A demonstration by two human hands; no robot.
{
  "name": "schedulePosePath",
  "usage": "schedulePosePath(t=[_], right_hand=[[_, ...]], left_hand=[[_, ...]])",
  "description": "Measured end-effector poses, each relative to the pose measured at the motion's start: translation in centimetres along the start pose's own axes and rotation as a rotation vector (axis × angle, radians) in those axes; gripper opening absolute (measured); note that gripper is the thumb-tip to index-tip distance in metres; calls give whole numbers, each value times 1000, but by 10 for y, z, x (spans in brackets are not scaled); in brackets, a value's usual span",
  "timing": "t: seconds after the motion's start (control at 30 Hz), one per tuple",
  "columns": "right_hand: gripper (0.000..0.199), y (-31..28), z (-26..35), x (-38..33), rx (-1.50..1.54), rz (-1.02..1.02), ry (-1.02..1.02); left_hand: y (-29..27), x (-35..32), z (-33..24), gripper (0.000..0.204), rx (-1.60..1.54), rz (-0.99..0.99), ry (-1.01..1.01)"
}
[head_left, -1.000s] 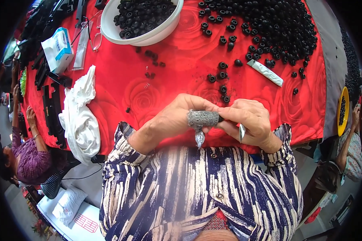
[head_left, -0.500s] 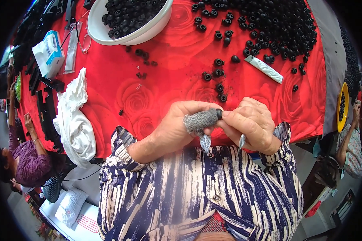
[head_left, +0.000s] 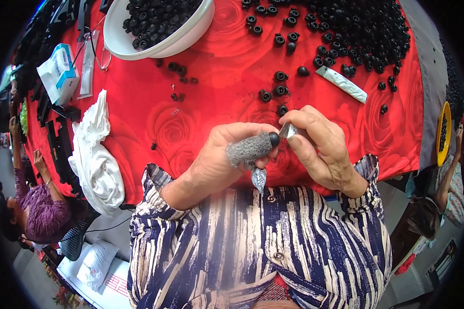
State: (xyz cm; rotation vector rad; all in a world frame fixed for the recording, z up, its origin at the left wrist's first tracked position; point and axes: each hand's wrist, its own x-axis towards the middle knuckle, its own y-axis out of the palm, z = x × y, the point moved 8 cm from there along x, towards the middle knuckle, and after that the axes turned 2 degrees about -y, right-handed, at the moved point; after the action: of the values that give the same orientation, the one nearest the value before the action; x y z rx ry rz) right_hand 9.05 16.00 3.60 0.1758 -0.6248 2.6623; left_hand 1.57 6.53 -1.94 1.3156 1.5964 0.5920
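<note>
Head view looks down on a red rose-patterned tablecloth (head_left: 201, 118), the landmark for all else. At its near edge the left hand (head_left: 219, 159), its forefinger in a grey knitted finger cot (head_left: 247, 150), pinches one small round black rubber part (head_left: 274, 139). The right hand (head_left: 319, 149) meets it, fingers closed on a small metal blade (head_left: 286, 130) touching that part. At the cloth's far edge stands one white bowl (head_left: 162, 46) full of black parts; a heap too many to count (head_left: 355, 31) covers its far right corner. One crumpled white rag (head_left: 95, 159) hangs over its left edge, one white tube (head_left: 342, 84) lies right of centre.
</note>
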Motion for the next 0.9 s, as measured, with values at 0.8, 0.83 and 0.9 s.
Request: schedulePosePath(t=[0.8,0.83,0.9], right_hand=[[18,0,-4,-1,-4,-7,-38],[18,0,-4,-1,-4,3,-38],[18,0,-3,0,-2,14,-39]], left_hand=[[-8,2,4,27,69,-33,-30],[-9,2,4,27,81,-39,-35],[-11,1,5,27,93,-47,-40]])
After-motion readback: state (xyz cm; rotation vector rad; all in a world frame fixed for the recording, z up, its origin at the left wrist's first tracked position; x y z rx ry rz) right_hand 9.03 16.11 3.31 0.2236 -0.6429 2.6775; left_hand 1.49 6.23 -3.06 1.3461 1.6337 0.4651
